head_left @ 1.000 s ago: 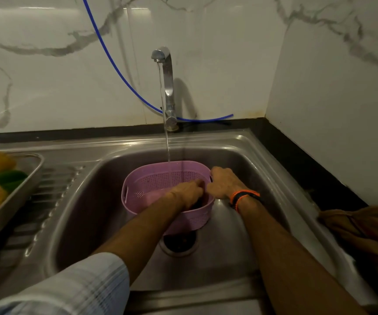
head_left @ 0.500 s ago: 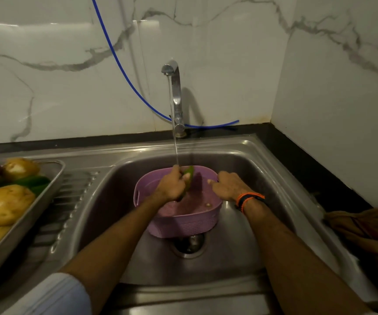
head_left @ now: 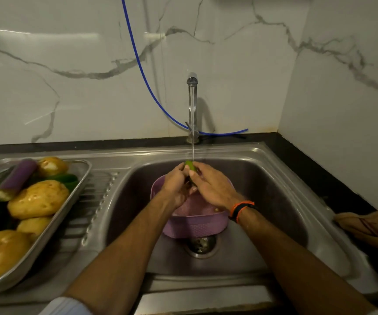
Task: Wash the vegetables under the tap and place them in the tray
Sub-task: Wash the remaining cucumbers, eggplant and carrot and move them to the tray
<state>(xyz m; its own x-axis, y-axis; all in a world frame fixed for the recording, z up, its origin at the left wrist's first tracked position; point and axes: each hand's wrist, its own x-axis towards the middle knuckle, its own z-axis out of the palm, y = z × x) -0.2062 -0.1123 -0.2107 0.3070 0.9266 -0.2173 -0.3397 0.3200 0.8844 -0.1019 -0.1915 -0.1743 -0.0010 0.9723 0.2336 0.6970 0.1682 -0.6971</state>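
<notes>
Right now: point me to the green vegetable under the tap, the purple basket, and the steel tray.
green vegetable (head_left: 188, 165), head view, on its top end showing between both hands.
purple basket (head_left: 195, 227), head view, on its near outer wall.
steel tray (head_left: 79, 187), head view, on its right rim.

The scene is dim, with a muted greenish cast. Long streaks of glare lie across the glossy marble wall (head_left: 74, 64). The tap (head_left: 192, 105) throws a soft shadow to its right on the wall. The steel sink (head_left: 274, 178) gives dull highlights along its rim. Wide-angle bending curves the counter edges, and the picture is slightly soft, most of all toward the corners.
</notes>
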